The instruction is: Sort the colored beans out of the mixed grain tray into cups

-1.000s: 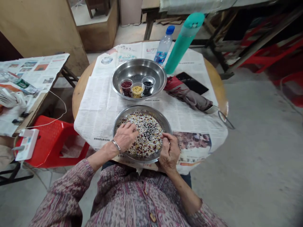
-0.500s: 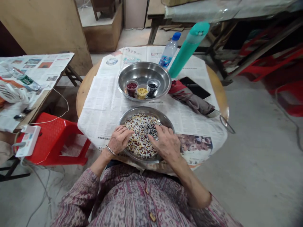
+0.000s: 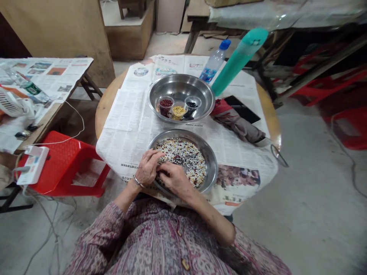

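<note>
Grain (image 3: 182, 149) in pan (image 3: 211, 164), centre.
Left hand (image 3: 148, 167), right hand (image 3: 176, 179) curled, masking pan's lower left; whether gripping, cannot tell. Basin (image 3: 197, 89) above; flask (image 3: 239, 63) upper right; umbrella (image 3: 239, 124) right; stool (image 3: 61, 162) left.

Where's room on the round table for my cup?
Bare newspaper lies left of the front bowl and back bowl, and between front bowl and umbrella. Crowded right of the back bowl: water bottle, green bottle, umbrella, flat black thing.
</note>
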Tool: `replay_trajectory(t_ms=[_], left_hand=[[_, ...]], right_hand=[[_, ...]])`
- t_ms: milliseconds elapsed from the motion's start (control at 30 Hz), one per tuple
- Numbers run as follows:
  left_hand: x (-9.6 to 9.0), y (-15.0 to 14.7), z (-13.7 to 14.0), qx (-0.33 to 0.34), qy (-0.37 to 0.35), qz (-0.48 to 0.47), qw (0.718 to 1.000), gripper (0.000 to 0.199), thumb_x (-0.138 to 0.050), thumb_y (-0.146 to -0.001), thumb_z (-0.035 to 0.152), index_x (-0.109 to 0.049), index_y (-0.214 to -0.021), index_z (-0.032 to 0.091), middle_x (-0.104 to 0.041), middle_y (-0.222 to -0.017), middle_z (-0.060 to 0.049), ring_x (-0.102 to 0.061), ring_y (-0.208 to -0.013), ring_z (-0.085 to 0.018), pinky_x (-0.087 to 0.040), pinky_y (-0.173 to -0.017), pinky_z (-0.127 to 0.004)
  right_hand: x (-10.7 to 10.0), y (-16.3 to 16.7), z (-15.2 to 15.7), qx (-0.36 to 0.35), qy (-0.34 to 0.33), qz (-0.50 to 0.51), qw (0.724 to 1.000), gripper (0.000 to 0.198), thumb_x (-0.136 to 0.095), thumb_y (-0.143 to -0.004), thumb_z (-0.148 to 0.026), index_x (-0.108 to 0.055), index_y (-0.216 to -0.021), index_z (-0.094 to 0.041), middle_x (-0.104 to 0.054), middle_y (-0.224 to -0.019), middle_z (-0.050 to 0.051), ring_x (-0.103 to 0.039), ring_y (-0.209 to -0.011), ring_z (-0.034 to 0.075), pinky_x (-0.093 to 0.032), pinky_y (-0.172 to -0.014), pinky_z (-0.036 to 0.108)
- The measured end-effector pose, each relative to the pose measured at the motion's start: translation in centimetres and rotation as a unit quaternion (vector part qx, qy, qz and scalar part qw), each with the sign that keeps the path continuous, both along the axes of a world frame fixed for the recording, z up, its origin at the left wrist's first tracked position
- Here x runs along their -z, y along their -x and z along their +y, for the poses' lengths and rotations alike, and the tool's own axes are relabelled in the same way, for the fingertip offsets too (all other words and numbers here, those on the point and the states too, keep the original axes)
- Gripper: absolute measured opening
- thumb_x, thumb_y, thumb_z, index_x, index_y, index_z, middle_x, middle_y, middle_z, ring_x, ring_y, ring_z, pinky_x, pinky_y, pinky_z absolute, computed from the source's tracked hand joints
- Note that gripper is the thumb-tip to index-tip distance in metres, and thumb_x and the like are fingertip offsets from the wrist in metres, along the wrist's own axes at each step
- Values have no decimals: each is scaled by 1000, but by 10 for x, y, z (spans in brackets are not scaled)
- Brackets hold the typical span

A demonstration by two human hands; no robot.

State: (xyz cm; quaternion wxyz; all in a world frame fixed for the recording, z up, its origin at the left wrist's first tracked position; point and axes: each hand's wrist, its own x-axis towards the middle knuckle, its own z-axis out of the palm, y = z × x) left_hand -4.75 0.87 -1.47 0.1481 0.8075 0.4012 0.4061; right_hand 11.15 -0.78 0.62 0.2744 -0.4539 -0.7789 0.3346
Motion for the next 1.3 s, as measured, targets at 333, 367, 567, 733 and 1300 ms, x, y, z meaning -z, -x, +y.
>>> replay_trajectory(t_ms=[333, 367, 567, 733, 1300], left_hand=[[-1, -3, 1, -11, -4, -25, 1000, 26, -42, -97, 12, -61, -114, 18, -68, -104, -8, -62, -104, -19, -45, -106, -44], [-1, -3, 1, -9, -6, -25, 1000, 26, -42, -97, 12, -61, -114, 19, -68, -103, -8, -62, -103, -18, -45, -106, -44], [-2, -2, 2, -7, -14, -34, 999, 25, -43, -96, 10, -62, -110, 19, -69, -99, -6, -63, -98, -17, -46, -105, -43], [0, -2, 2, -9, -7, -29, 1000, 25, -43, -95, 11, -62, -109, 19, -69, -98, -6, -63, -99, -18, -46, -105, -43], [-2, -2, 2, -15, -8, -27, 999, 20, -49, -93, 12, -62, -106, 19, -68, -94, -5, -63, -94, -18, -46, -104, -44]], right_hand=[[3, -31, 42, 5, -198, -200, 959, 22, -51, -92, -19, -69, -105, -19, -61, -124, 12, -47, -118, 29, -47, -97, 47], [3, -38, 46, 21, -197, -207, 958, 22, -51, -92, -20, -69, -106, -19, -60, -126, 13, -47, -120, 30, -46, -98, 48], [7, -77, 38, 51, -89, -198, 975, 22, -47, -92, -15, -68, -98, -18, -65, -97, 10, -61, -90, 22, -51, -85, 37], [0, -69, -1, -25, -56, -122, 991, 23, -51, -93, -21, -62, -114, -21, -64, -100, 7, -63, -87, 18, -54, -81, 34], [1, -36, 54, 34, -163, -181, 969, 28, -52, -92, -20, -66, -116, -19, -64, -116, 13, -54, -112, 28, -48, -95, 44]])
